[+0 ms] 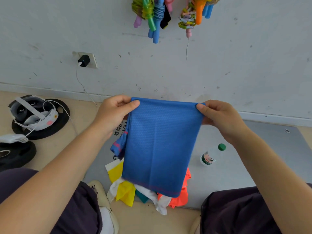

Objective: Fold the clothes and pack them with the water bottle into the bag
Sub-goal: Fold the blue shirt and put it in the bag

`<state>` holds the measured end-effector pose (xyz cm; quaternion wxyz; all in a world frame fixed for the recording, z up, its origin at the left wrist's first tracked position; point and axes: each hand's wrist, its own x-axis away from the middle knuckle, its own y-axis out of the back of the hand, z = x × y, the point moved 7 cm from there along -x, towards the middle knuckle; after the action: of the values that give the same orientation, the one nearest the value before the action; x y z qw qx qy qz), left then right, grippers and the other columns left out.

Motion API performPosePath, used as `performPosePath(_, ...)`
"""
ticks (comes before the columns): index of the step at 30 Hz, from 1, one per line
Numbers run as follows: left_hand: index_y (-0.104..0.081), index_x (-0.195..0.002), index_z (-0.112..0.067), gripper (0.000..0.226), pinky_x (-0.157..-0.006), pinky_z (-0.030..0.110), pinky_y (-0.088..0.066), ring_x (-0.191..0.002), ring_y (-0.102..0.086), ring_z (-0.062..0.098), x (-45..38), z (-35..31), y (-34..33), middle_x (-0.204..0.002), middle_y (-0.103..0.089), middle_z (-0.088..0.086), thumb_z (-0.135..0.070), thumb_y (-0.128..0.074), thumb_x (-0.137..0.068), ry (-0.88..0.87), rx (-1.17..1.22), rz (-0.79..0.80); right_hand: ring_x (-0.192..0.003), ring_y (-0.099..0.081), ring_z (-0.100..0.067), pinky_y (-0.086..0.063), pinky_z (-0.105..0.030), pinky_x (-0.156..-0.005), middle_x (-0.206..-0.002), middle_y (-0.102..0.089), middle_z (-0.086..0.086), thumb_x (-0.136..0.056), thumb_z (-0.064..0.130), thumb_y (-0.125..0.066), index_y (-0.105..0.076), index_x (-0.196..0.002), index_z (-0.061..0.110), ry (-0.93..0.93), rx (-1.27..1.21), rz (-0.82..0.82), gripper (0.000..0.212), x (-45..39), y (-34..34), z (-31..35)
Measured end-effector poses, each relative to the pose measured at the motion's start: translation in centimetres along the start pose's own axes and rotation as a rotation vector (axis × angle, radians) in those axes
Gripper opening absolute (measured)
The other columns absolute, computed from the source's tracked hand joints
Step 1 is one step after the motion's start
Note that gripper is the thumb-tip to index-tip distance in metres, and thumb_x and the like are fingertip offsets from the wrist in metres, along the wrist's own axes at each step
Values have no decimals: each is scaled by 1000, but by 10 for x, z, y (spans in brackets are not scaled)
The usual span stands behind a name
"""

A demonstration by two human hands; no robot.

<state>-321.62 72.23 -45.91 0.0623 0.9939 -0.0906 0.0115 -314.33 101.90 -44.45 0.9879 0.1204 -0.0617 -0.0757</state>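
A blue mesh garment (pixel 160 146) hangs folded lengthwise in the air in front of me. My left hand (pixel 116 112) pinches its top left corner and my right hand (pixel 219 115) pinches its top right corner. A sleeve with a pink stripe dangles at its left side. Below it on the grey mat (pixel 253 157) lies a heap of other clothes (pixel 133 193) in yellow, white, teal and orange. A clear water bottle (pixel 211 155) with a green cap lies on the mat to the right. No bag is in view.
Black weight plates (pixel 40 130) lie on the floor at the left, with a white headset (pixel 33 112) and its cable on top. A charger (pixel 83 60) sits in a wall socket. Coloured jump ropes (pixel 152 14) hang on the wall above. My knees frame the lower view.
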Motion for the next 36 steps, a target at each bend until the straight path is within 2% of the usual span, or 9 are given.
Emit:
performPosePath(3,-72,-75,-24,9,-48,10,-42,-48,-53,-4,-13,26,7,-57,-63,-16,-25,-77,-82,78,-147,-98,-69,-55,-15,-46,-27,-66,-76,-61,-11,-90,22,-68,-70,-86,-3,-40,133,-36,26,-14,-9,-20)
performPosePath(6,-68,-90,-15,6,-41,19,-41,-43,-52,7,-17,60,-1,-51,-59,-7,-21,-69,-90,178,-139,-69,-51,-51,-16,-43,-23,-52,-61,-58,-10,-91,18,-67,-71,-78,4,-90,125,-42,19,-20,-22,-44)
performPosePath(11,-62,-95,-13,12,-49,22,-53,-66,-74,19,4,122,-20,-74,-76,4,-25,-66,-93,294,80,-44,-53,-69,-20,-58,-26,-56,-63,-72,-8,-92,14,-65,-69,-84,6,-226,-89,-70,13,-6,-39,-114)
performPosePath(15,-67,-94,-8,33,-49,23,-54,-70,-75,25,61,219,-38,-82,-76,12,-38,-76,-83,577,117,-126,-66,-73,-34,-60,-35,-63,-72,-72,-23,-85,36,-72,-70,-87,3,-506,-146,-98,34,36,-56,-213)
performPosePath(20,-61,-99,0,23,-48,25,-56,-58,-70,25,139,332,-62,-103,-70,24,-4,-76,-82,953,41,-163,-55,-70,-15,-59,-26,-57,-78,-70,-14,-86,6,-72,-66,-85,5,-833,-70,21,6,93,-87,-328)
performPosePath(24,-58,-112,7,34,-66,33,-59,-89,-68,38,159,368,-69,-113,-64,25,2,-73,-83,1093,48,-101,-46,-64,-12,-56,-27,-47,-77,-64,-12,-83,-3,-71,-53,-95,8,-963,-94,-47,25,109,-98,-373)
performPosePath(29,-64,-118,-4,34,-77,36,-58,-106,-67,31,146,382,-74,-116,-69,15,-16,-73,-87,1125,41,16,-88,-68,-38,-54,-56,-86,-106,-68,-24,-87,2,-68,-61,-114,-4,-1045,-230,78,28,108,-117,-390)
performPosePath(33,-67,-112,-9,26,-70,33,-55,-100,-67,28,133,390,-69,-111,-69,11,-23,-71,-89,1053,-41,-34,-75,-63,-32,-54,-49,-82,-99,-64,-23,-87,4,-68,-62,-92,1,-1021,-188,71,8,107,-121,-395)
performPosePath(36,-68,-110,-1,23,-71,36,-57,-96,-68,31,133,397,-67,-110,-69,15,-9,-70,-88,1056,-118,42,-76,-62,-29,-53,-46,-90,-81,-62,-15,-85,7,-73,-51,-67,11,-1018,-40,177,28,110,-119,-406)
